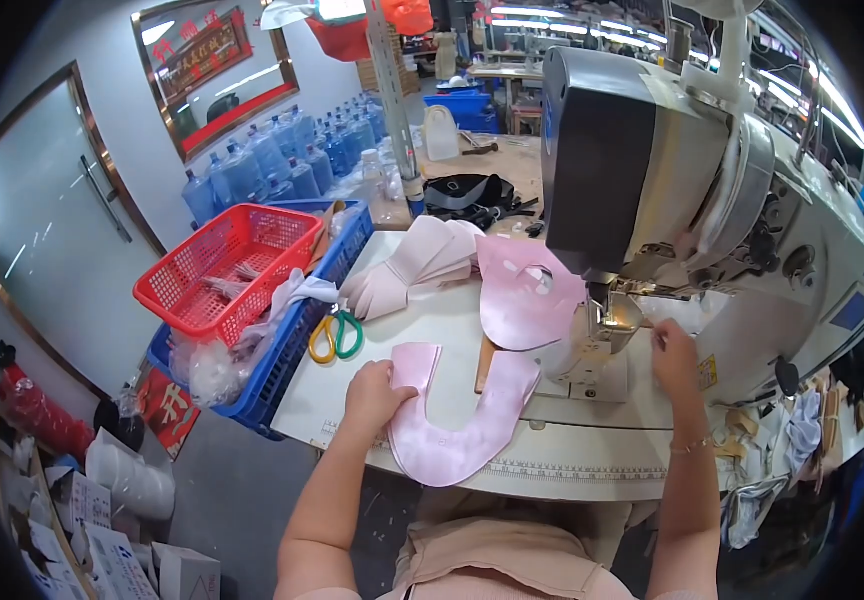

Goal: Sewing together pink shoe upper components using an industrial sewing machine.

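A shiny pink U-shaped piece (447,455) lies on the white sewing machine table (342,425), its curve reaching over the front edge. My left hand (377,398) pinches its left arm, thumb on top and fingers at the edge. Behind it, a second pink piece (517,312) with cut-out holes lies beside the sewing machine (642,170). My right hand (674,357) is to the right of the lit needle area (617,312). Its fingers are drawn together; what they hold, if anything, is too small to make out.
Fanned pale pink pieces (417,265) lie at the back left of the table, near scissors (336,335) with yellow and green handles. A red basket (237,265) rests on a blue crate (282,375) at the left. A ruler strip (562,470) runs along the front edge.
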`<state>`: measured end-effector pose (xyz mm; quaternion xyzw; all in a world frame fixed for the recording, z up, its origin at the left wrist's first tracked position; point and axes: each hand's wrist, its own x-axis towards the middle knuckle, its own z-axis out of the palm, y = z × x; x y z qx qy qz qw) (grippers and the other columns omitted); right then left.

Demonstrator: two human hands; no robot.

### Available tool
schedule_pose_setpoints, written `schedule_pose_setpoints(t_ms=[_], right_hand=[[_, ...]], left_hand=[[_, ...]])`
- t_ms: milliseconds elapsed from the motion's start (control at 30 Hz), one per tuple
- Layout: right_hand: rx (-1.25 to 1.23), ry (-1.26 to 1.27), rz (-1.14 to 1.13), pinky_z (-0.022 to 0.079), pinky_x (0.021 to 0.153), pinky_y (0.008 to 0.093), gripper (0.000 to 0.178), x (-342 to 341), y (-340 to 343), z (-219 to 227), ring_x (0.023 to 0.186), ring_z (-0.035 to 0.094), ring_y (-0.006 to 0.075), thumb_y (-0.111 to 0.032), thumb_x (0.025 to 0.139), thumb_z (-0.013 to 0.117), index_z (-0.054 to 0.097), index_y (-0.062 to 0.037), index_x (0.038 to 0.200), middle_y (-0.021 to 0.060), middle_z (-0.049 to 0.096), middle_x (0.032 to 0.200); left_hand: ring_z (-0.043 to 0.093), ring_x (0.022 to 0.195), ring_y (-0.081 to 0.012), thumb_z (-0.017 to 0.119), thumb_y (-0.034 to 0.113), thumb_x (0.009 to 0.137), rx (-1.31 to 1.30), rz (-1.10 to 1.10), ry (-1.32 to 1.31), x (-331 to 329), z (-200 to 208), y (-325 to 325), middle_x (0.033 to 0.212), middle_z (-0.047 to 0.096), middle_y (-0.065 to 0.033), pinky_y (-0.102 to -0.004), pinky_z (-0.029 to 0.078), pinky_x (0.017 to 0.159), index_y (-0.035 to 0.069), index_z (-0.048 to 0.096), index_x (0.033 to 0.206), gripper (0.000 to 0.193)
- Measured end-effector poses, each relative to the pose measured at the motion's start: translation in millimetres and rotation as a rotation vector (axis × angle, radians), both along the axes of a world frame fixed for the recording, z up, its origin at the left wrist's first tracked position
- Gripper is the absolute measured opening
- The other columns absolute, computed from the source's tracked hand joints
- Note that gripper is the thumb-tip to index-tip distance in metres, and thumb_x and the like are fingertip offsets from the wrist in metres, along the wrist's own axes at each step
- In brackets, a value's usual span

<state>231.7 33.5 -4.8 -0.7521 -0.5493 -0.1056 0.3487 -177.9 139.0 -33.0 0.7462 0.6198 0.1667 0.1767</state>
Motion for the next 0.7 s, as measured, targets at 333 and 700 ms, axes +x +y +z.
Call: schedule_pose_setpoints(t_ms=[333,700], right_hand=[[0.083,0.668,0.135,0.036,0.055,0.018,0.014,-37.8,-86.8,-3.2,0.061,0.043,0.0039,0.003,0.077,0.059,0.063,0.0002,0.09,-0.0025,0.055,0.069],[-0.157,1.128,0.397,0.042,0.054,0.0169,0.007,-122.7,-82.2,42.8,0.062,0.054,0.0054,0.0,0.073,0.067,0.062,0.0001,0.077,0.0029,0.061,0.07]], left_hand=[[0.058,0.079,-0.0306,0.075,0.021,0.064,-0.047,0.106,-0.315,-0.4,-14.2,-0.1,0.087,0.058,-0.0163,-0.0377,0.047,0.072,0.0,0.061,0.087,0.034],[0.059,0.074,-0.0112,0.057,0.011,0.085,-0.513,-0.248,-1.197,22.5,66.1,-45.6,0.088,0.061,-0.0048,-0.0247,0.049,0.065,-0.002,0.055,0.106,0.025]])
